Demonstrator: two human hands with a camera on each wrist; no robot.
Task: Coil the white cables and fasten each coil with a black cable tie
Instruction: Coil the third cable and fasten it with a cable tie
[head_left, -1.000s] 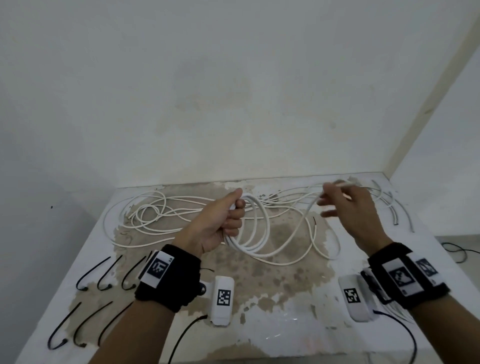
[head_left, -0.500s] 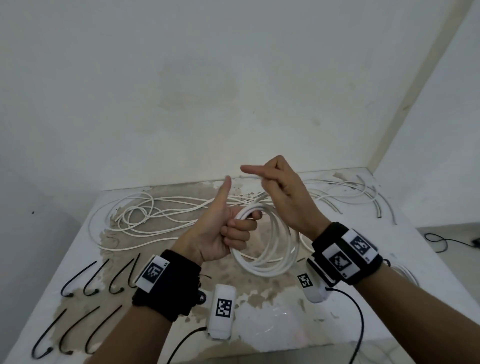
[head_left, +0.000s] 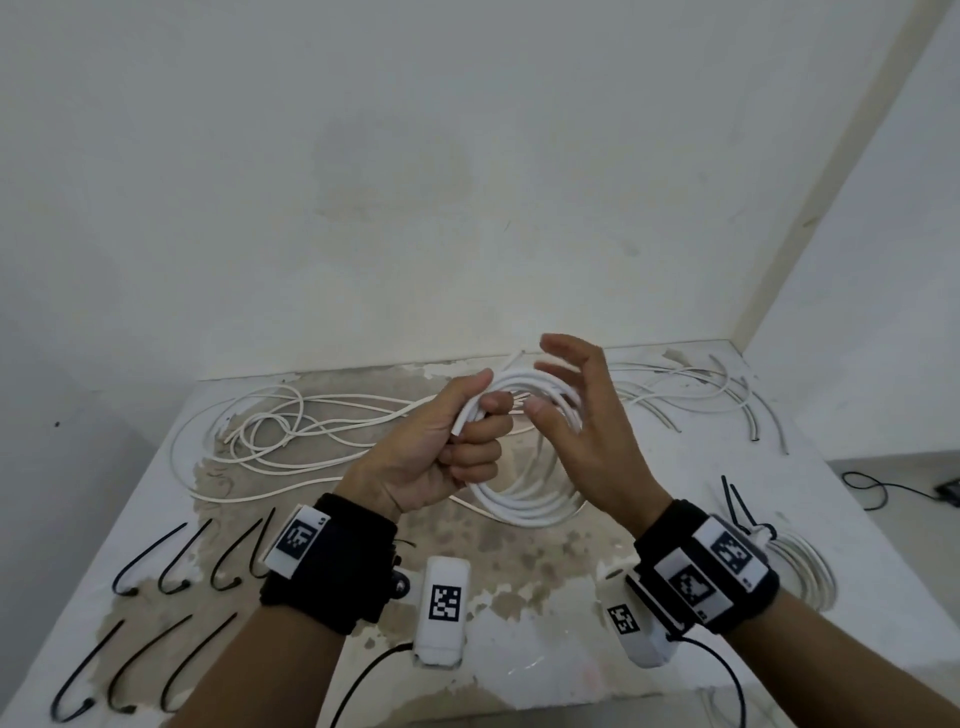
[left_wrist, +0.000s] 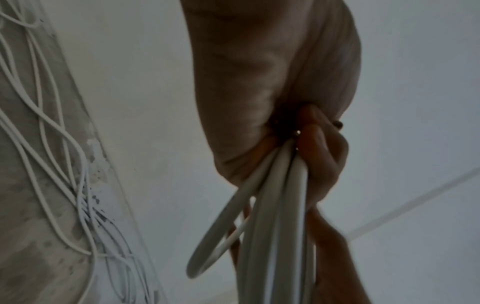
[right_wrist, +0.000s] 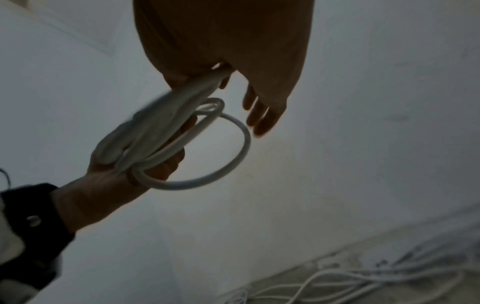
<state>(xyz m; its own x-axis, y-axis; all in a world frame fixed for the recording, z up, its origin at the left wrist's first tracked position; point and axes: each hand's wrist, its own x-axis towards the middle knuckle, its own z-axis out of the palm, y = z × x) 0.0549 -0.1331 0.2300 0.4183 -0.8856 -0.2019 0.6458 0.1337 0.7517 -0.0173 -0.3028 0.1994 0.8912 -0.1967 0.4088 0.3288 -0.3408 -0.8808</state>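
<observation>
Gripping the white coil (head_left: 524, 499) in your curled left hand (head_left: 441, 441), you are clamping every loop at one point while your right hand (head_left: 582, 415), fingers spread and loose, is only brushing the strands just past that fist. Below the grip the loops are hanging free above the table (head_left: 519, 649), so any easing of the fist is risking them springing apart. Farther out, the black cable ties (head_left: 156, 561) are lying well left of the grip, making a one-handed reach awkward.
</observation>
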